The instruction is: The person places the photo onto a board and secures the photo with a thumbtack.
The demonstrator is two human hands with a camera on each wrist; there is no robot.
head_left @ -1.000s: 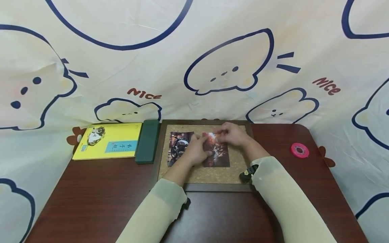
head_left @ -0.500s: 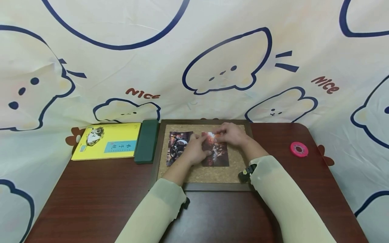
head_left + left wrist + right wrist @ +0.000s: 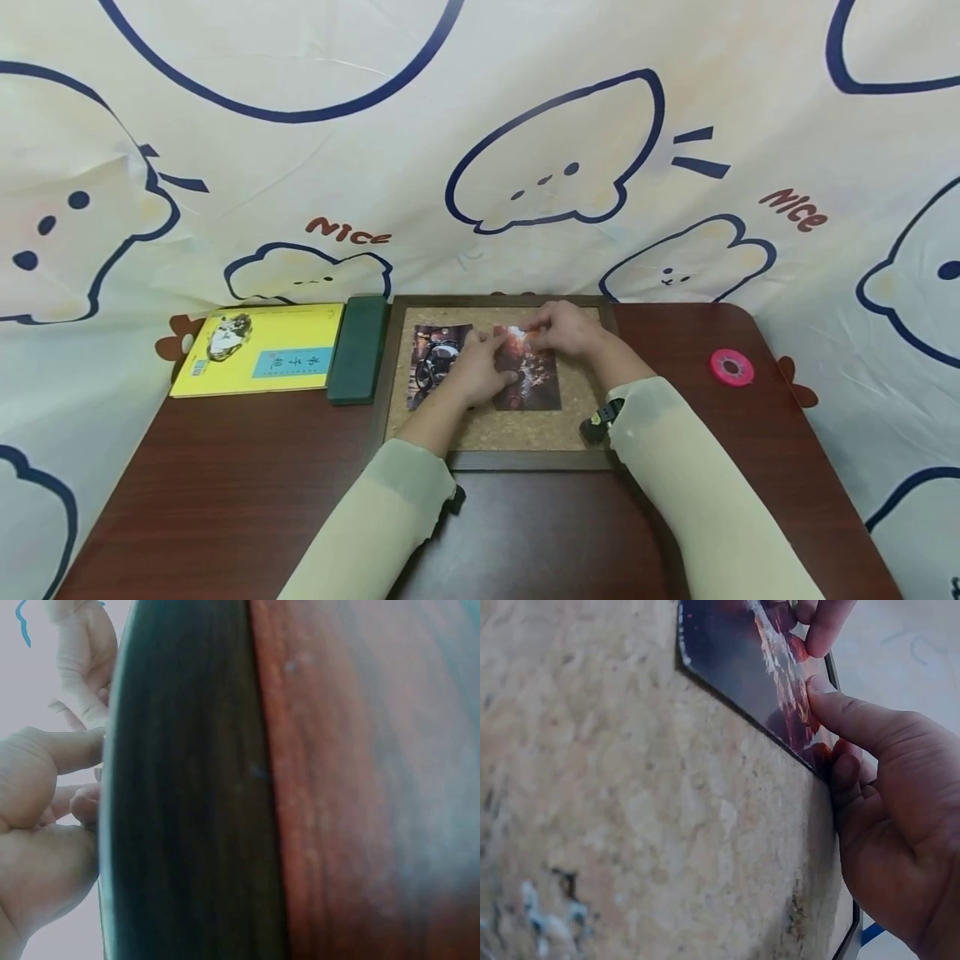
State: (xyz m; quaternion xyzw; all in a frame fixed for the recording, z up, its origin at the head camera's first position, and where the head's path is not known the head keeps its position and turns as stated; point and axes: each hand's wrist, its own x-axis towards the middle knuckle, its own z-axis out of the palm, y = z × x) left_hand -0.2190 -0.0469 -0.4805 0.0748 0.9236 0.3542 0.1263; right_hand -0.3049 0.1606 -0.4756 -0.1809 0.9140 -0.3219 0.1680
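Note:
A dark photo with orange glow (image 3: 536, 379) lies on a framed cork board (image 3: 465, 433). Along its left side rests my left hand (image 3: 476, 367), thumb and index finger spread, fingertips at the upper left. My right hand (image 3: 570, 329) is at the photo's top right corner. The right wrist view shows its thumb on the photo's face and its other fingers bent at the edge, as in a pinch. A motorcycle photo (image 3: 437, 362) lies to the left, partly covered by my left hand. In the left wrist view the board's frame (image 3: 187, 780) hides the left fingertips.
A dark green case (image 3: 358, 350) stands left of the board, beside a yellow book (image 3: 255, 346). A pink ring-shaped roll (image 3: 731, 367) lies at the right of the brown table (image 3: 247, 492). A printed cloth (image 3: 420, 167) hangs behind the table.
The head view has shifted slightly, so the whole scene sits a little further left. Both hands stay in place at the photo, with only slight finger movement.

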